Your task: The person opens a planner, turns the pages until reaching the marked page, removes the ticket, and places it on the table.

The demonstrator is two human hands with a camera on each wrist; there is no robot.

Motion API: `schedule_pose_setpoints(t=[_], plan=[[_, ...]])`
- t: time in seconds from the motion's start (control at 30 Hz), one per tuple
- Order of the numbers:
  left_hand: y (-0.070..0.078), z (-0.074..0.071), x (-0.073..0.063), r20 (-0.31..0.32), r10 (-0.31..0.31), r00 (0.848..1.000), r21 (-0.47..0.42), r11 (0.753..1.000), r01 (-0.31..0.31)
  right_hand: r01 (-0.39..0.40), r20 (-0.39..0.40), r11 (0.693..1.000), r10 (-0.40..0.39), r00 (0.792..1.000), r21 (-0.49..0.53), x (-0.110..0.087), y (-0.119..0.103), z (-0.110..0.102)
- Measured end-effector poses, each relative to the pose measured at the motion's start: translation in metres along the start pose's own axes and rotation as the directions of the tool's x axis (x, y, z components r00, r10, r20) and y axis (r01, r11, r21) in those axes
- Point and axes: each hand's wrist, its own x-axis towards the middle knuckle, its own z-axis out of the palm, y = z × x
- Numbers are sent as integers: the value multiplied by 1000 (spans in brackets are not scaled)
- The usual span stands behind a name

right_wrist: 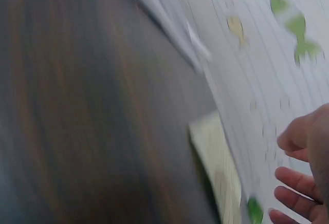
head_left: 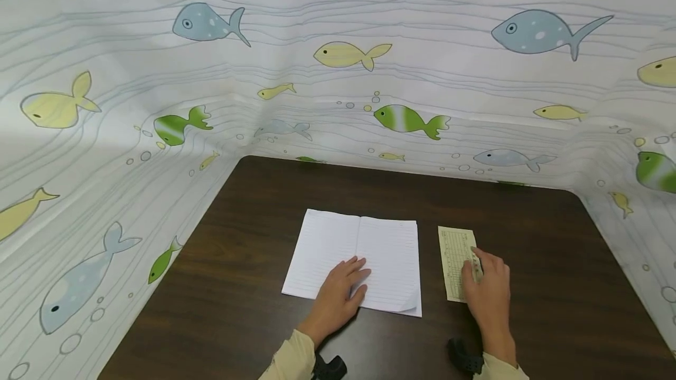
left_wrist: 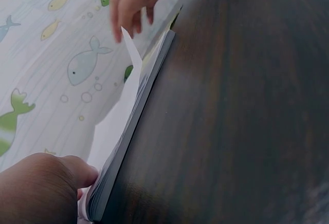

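An open lined notebook [head_left: 388, 251] lies on the dark wooden table, with one page corner lifted at its lower right. My left hand [head_left: 338, 292] rests across its lower middle, fingers spread near the fold; in the left wrist view the thumb lies at the edge of the pages [left_wrist: 110, 142]. To the right is a narrow pale-yellow printed slip [head_left: 455, 260] with rows of small marks. Over the slip's right side hovers my right hand [head_left: 491, 295], thumb and fingers apart. In the blurred right wrist view, its fingers [right_wrist: 295, 180] show a gap from the slip [right_wrist: 218, 157].
Behind and beside the table [head_left: 253, 192] hangs a white curtain [head_left: 338, 10] printed with fish. Black straps [head_left: 465, 359] are worn at both wrists, below light sleeves [head_left: 293, 359].
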Motion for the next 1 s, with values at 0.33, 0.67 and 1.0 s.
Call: schedule_pose_setpoints(t=[0.33,0.67,1.0], plan=[[6,1,3,-26,12,1000,39,999,-11,426,240,904,-424,873,49,-20,-66,32],[4,-7,6,-49,68,997,77,995,-64,479,379,878,-440,814,-9,-45,-66,58],[-22,-51,-10,-110,-275,955,155,944,290,422,355,905,-413,838,57,-50,-61,55]])
